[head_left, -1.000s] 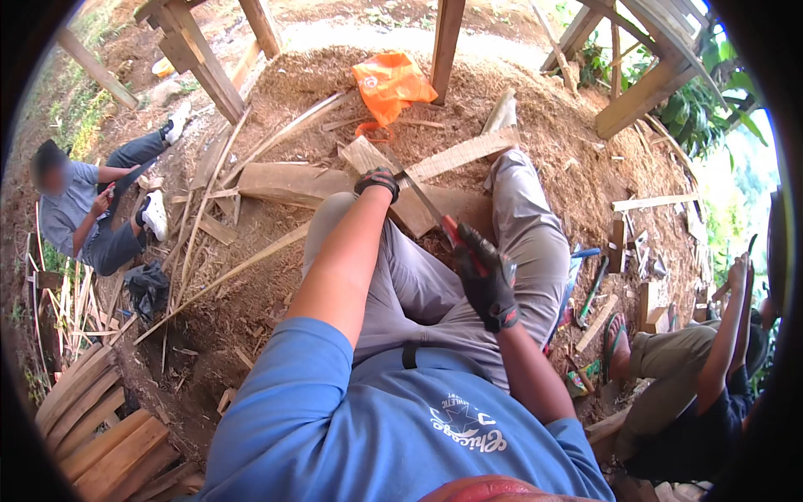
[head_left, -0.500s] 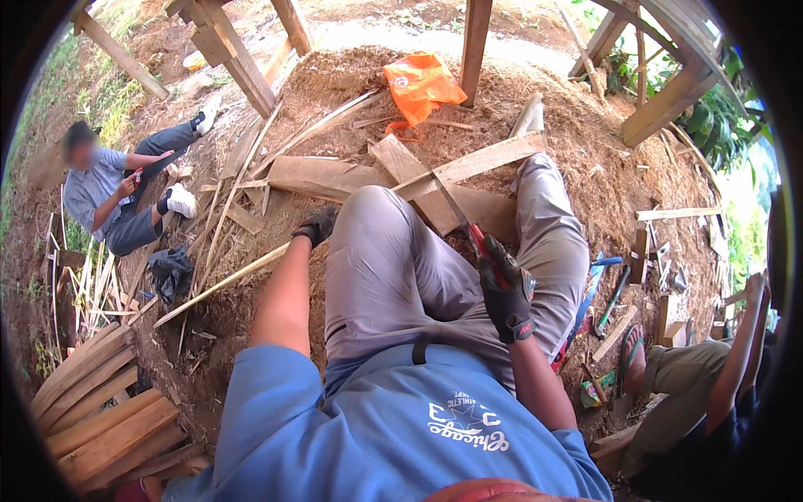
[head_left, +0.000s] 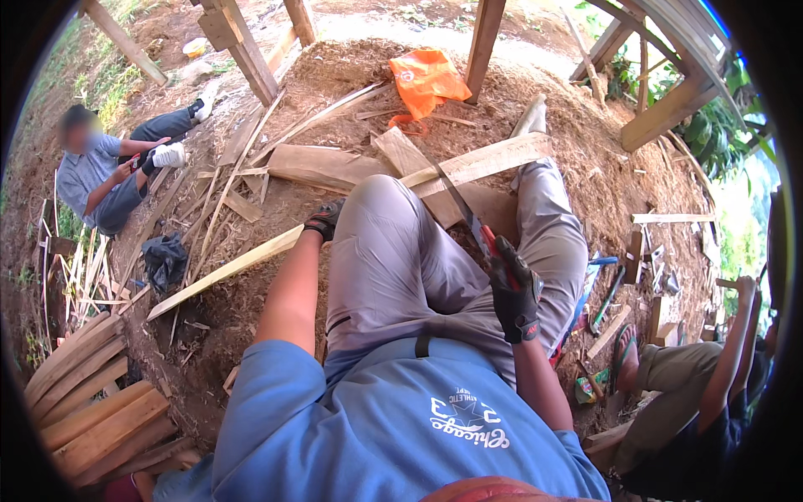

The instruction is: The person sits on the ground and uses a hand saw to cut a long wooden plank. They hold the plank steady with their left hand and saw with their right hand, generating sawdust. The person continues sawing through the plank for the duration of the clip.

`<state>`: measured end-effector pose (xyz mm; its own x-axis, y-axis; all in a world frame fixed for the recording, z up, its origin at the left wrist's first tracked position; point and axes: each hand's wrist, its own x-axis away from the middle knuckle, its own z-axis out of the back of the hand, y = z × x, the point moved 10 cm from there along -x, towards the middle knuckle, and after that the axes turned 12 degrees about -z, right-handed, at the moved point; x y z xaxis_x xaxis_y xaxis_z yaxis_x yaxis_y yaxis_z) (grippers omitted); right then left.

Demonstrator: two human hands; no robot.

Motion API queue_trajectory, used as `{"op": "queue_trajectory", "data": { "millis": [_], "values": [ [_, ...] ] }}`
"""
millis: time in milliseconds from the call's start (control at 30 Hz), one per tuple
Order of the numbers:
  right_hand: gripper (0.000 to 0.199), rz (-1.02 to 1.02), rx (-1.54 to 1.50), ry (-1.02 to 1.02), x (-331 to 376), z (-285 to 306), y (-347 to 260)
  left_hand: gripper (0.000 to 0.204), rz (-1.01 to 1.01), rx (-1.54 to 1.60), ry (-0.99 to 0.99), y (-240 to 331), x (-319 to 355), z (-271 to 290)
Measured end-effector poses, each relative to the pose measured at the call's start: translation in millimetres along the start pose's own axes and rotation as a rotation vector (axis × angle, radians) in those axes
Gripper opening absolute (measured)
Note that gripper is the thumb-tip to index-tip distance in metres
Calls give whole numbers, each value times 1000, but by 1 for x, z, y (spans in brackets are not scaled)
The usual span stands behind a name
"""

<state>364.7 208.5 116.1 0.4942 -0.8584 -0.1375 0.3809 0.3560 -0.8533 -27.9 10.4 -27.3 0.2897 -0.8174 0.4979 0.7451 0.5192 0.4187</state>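
In my right hand (head_left: 515,294), in a dark glove, is a handsaw (head_left: 458,199) with a red and black handle. Its blade points up and left, lying against a long pale wooden board (head_left: 493,159). My left hand (head_left: 324,220), also gloved, is closed around a pale wooden strip (head_left: 230,269) beside my left knee. Strip and board line up and may be one piece; my knee hides the part between. Under the board, a short plank (head_left: 407,156) and a thick timber (head_left: 322,167) lie on the ground.
On the left sit a person (head_left: 90,171) and a black plastic bag (head_left: 165,261); stacked boards (head_left: 109,427) lie lower left. An orange bag (head_left: 428,82) lies ahead, near wooden posts (head_left: 485,50). Another person (head_left: 682,372) is at right, near scattered tools and offcuts.
The strip at my left hand has turned, showing a broader face. The saw has shifted slightly to the right with my right hand. The seated person's hands have moved toward their foot.
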Motion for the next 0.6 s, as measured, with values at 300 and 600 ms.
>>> {"op": "queue_trajectory", "data": {
  "millis": [300,600],
  "values": [
    [38,-120,26,-175,3,12,7,40,48,-161,471,-115,-61,-72],
    [39,-54,18,-158,31,3,30,36,-41,-197,502,-133,-71,-82]
  ]
}}
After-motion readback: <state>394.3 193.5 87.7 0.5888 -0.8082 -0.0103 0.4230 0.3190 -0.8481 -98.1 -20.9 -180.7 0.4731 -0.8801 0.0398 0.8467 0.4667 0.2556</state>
